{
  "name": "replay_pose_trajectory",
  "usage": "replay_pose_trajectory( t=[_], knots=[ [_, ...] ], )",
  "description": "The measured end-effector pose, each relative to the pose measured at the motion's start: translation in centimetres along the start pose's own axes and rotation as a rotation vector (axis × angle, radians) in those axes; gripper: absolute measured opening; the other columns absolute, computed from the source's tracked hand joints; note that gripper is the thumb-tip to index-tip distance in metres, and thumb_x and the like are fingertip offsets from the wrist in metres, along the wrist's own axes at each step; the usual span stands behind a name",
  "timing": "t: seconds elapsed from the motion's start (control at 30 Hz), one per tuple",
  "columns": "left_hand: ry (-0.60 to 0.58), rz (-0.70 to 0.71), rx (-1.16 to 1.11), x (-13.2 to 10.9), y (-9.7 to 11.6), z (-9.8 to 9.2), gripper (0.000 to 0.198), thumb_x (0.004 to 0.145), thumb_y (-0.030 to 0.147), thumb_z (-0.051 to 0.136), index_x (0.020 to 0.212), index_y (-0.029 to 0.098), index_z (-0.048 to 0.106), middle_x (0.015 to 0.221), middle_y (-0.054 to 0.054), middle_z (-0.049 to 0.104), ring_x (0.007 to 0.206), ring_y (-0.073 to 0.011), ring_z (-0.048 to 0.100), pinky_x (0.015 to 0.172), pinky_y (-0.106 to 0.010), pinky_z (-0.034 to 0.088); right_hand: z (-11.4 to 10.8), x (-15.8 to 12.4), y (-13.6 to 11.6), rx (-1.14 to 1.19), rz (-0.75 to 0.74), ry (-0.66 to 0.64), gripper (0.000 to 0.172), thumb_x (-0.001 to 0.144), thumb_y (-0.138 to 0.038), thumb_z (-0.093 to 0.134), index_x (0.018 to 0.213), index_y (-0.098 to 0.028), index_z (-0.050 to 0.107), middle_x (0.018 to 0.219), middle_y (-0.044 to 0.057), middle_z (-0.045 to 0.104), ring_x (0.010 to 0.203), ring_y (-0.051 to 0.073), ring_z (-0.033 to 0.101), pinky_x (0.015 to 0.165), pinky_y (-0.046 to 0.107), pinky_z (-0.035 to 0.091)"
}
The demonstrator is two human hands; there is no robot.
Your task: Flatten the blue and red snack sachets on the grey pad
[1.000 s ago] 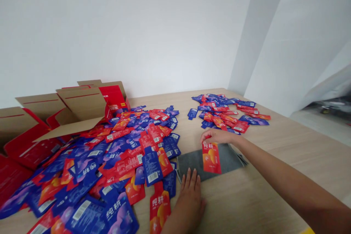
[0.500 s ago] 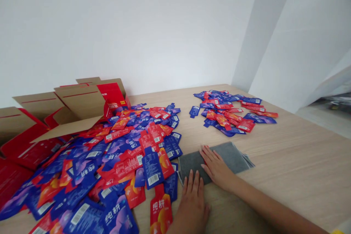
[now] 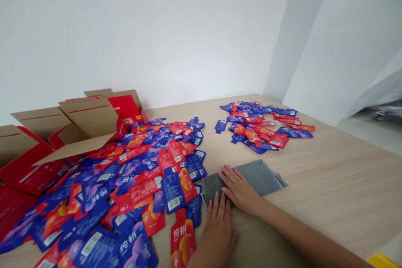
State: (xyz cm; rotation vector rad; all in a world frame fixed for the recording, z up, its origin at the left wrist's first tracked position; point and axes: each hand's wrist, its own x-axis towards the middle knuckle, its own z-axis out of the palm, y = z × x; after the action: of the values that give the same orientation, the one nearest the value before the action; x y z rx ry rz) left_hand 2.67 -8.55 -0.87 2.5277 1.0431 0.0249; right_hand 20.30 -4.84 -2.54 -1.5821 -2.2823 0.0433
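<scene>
A folded grey cloth (image 3: 262, 176) lies flat on the table in front of me, its layered edges showing at the right end. My left hand (image 3: 217, 224) rests on its near left edge, fingers stretched out and lying flat. Just to the right, my right hand (image 3: 241, 190) is spread flat across the cloth's left half. Small bits of red show by the right fingertips and beside that hand; most of this red thing is hidden. Left of my hands spreads a big heap of red and blue spouted pouches (image 3: 150, 163), with one red pouch (image 3: 182, 240) close to my left wrist.
Open red cardboard boxes (image 3: 94, 119) stand at the left, flaps up, behind the heap. A smaller pile of red and blue pouches (image 3: 262, 127) lies farther back on the wooden table (image 3: 329, 184). A white wall (image 3: 188, 33) rises behind. Something yellow (image 3: 383, 261) shows at bottom right.
My right hand has slid a little left over the cloth, closer to my left hand. The left hand stays on the cloth's edge. The whole view has shifted slightly.
</scene>
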Motion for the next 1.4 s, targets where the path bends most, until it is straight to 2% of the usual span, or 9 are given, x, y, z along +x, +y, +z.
replay_pose_trajectory(
  t=[0.27, 0.4, 0.53, 0.63, 0.83, 1.03, 1.17, 1.27, 1.4],
  knots=[
    [0.004, 0.009, -0.003, -0.3, 0.0, -0.4, 0.063, 0.084, 0.024, 0.040, 0.142, 0.009, 0.022, 0.150, -0.007, 0.007, 0.136, -0.0246, 0.000, 0.110, -0.043, 0.013, -1.1, -1.8, 3.5, 0.072, 0.101, 0.038, 0.050, 0.092, -0.036, 0.033, 0.140, -0.021, 0.032, 0.148, 0.010, 0.028, 0.136, 0.020, 0.022, 0.107, 0.044, 0.026],
    [-0.004, -0.005, -0.016, -0.2, 0.2, -0.5, 0.064, 0.082, 0.022, 0.040, 0.142, 0.009, 0.022, 0.150, -0.008, 0.007, 0.136, -0.0249, 0.000, 0.109, -0.044, 0.014, -0.7, -2.5, 4.7, 0.134, 0.360, 0.214, 0.060, 0.087, -0.040, 0.040, 0.140, -0.016, 0.028, 0.140, 0.016, 0.039, 0.130, 0.026, 0.034, 0.103, 0.047, 0.032],
    [-0.002, 0.005, -0.026, -0.3, 0.2, -0.6, 0.063, 0.082, 0.023, 0.040, 0.141, 0.008, 0.023, 0.149, -0.008, 0.008, 0.136, -0.0241, 0.001, 0.110, -0.042, 0.012, -1.2, -2.4, 4.2, 0.140, 0.448, 0.173, 0.076, 0.074, -0.035, 0.056, 0.141, -0.021, 0.025, 0.121, 0.014, 0.053, 0.112, 0.029, 0.051, 0.095, 0.046, 0.040],
    [-0.006, -0.005, -0.031, -0.2, 0.2, -0.6, 0.064, 0.082, 0.024, 0.040, 0.141, 0.008, 0.023, 0.149, -0.008, 0.008, 0.136, -0.0246, 0.001, 0.110, -0.043, 0.011, -2.8, -1.7, 2.6, 0.216, 0.477, 0.126, 0.077, 0.073, -0.025, 0.054, 0.142, -0.022, 0.021, 0.114, 0.012, 0.053, 0.099, 0.025, 0.058, 0.085, 0.040, 0.047],
    [-0.030, -0.016, -0.044, 0.0, 0.1, -0.5, 0.070, 0.075, 0.018, 0.042, 0.142, 0.010, 0.022, 0.149, -0.006, 0.007, 0.136, -0.0240, 0.000, 0.110, -0.042, 0.011, -5.5, 0.5, -1.4, 0.451, 0.281, 0.145, 0.048, 0.088, -0.034, 0.039, 0.134, -0.022, 0.038, 0.110, 0.011, 0.059, 0.094, 0.021, 0.059, 0.086, 0.037, 0.048],
    [-0.030, 0.006, -0.028, 0.3, -0.4, 0.0, 0.075, 0.075, 0.017, 0.045, 0.143, 0.012, 0.016, 0.149, -0.006, 0.005, 0.136, -0.0253, -0.001, 0.110, -0.042, 0.011, -1.7, 1.2, -2.6, 0.227, 0.177, 0.014, 0.043, 0.090, -0.030, 0.034, 0.128, -0.017, 0.050, 0.132, 0.013, 0.050, 0.124, 0.025, 0.042, 0.103, 0.045, 0.034],
    [-0.059, 0.023, -0.024, 0.4, -0.6, 0.3, 0.075, 0.075, 0.018, 0.046, 0.143, 0.010, 0.016, 0.148, -0.008, 0.002, 0.136, -0.0276, 0.000, 0.110, -0.046, 0.013, 0.4, 1.0, -2.3, 0.041, 0.106, -0.048, 0.046, 0.091, -0.027, 0.034, 0.135, -0.018, 0.042, 0.141, 0.010, 0.040, 0.131, 0.023, 0.033, 0.106, 0.045, 0.029],
    [-0.056, 0.010, -0.022, 0.2, -0.5, 0.1, 0.075, 0.075, 0.018, 0.046, 0.143, 0.011, 0.016, 0.148, -0.006, 0.000, 0.135, -0.0278, -0.001, 0.110, -0.046, 0.012, 0.2, 0.5, -0.9, -0.057, 0.092, -0.058, 0.046, 0.092, -0.026, 0.030, 0.137, -0.019, 0.039, 0.142, 0.008, 0.039, 0.131, 0.020, 0.033, 0.106, 0.044, 0.028],
    [-0.063, 0.003, -0.056, -0.1, -0.3, -0.2, 0.073, 0.075, 0.017, 0.044, 0.143, 0.012, 0.018, 0.149, -0.005, 0.000, 0.136, -0.0261, -0.002, 0.110, -0.044, 0.011, -0.7, 0.0, 2.5, -0.159, 0.206, -0.045, 0.046, 0.094, -0.029, 0.026, 0.136, -0.018, 0.039, 0.141, 0.008, 0.039, 0.131, 0.021, 0.033, 0.104, 0.045, 0.029]
  ],
)
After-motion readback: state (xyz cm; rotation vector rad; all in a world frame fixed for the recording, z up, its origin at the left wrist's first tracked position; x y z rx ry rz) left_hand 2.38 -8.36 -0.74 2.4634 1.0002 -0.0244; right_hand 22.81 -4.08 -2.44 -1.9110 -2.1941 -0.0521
